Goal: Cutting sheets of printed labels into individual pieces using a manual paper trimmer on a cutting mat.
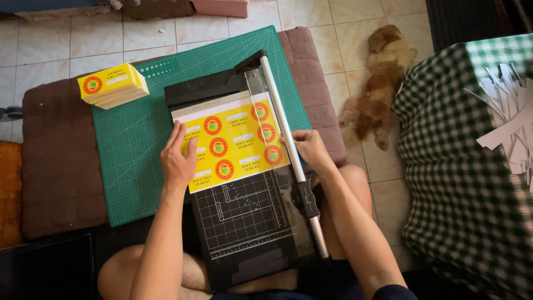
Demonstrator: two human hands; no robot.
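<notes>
Black paper trimmer (pixel 244 222) lies across person's lap, over green cutting mat (pixel 133 139). Left hand (pixel 179 161) flat, fingers together, pressing yellow label sheet (pixel 233 141) onto trimmer bed. Right hand (pixel 311 147), fingers curled on silver rail (pixel 283 122) at sheet's right edge. Cut label stack (pixel 112 85) sits on mat's far left corner. Dog (pixel 375 89) lies on tiled floor.

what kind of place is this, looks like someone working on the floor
Probably a home, with work done on the floor: pale ceramic floor tiles, a fluffy tan dog lying beside the brown cushion, and a black sliding paper trimmer on a green cutting mat.
</notes>
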